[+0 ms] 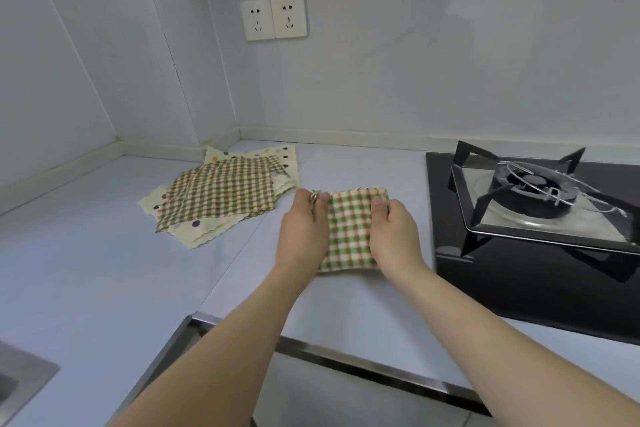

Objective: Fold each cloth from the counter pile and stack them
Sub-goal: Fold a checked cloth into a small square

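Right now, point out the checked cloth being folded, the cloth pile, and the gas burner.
checked cloth [349, 232], head view, bare middle between the hands.
cloth pile [221, 196], head view, top checked cloth.
gas burner [531, 184], head view, burner cap.

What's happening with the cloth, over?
Both hands, left and right, gripping checked cloth on counter. Pile waiting left. Nothing in the way.

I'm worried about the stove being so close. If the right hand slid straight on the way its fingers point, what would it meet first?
The right hand points away along the checked cloth, then bare counter up to the back wall. The gas stove sits off to its right, probably outside that line.
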The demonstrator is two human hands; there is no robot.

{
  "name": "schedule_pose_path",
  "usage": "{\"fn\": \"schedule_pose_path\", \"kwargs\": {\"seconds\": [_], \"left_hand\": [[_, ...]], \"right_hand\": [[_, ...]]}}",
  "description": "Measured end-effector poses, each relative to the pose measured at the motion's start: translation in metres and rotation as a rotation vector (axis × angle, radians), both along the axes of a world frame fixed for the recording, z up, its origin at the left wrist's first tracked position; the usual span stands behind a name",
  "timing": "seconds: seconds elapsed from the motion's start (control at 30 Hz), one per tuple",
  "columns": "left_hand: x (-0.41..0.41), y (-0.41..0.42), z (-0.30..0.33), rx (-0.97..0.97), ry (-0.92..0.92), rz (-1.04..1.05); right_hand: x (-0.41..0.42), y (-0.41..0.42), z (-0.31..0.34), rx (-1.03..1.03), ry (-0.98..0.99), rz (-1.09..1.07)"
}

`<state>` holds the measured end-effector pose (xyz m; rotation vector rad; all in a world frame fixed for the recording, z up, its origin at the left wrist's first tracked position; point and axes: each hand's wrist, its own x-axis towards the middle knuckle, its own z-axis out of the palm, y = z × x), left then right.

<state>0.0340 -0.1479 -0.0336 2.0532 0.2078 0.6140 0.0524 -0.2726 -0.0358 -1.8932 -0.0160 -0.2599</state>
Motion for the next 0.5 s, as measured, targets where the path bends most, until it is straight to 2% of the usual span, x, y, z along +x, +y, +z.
{"fn": "schedule_pose_path", "kwargs": {"seconds": [0.1,0.23,0.37,0.5], "left_hand": [[0.036,0.004,0.007,-0.058,0.088,-0.007],[0.067,-0.008,0.074,-0.093,0.154,-0.056],[0.060,-0.048,0.168,-0.095,0.256,-0.140],[0.046,-0.099,0.206,-0.050,0.365,-0.255]], "right_hand": [[0.036,0.006,0.010,-0.028,0.084,-0.017],[0.062,-0.008,0.078,-0.002,0.165,-0.048],[0.048,-0.050,0.167,-0.043,0.208,-0.130],[0.020,-0.100,0.199,-0.013,0.294,-0.256]]}}
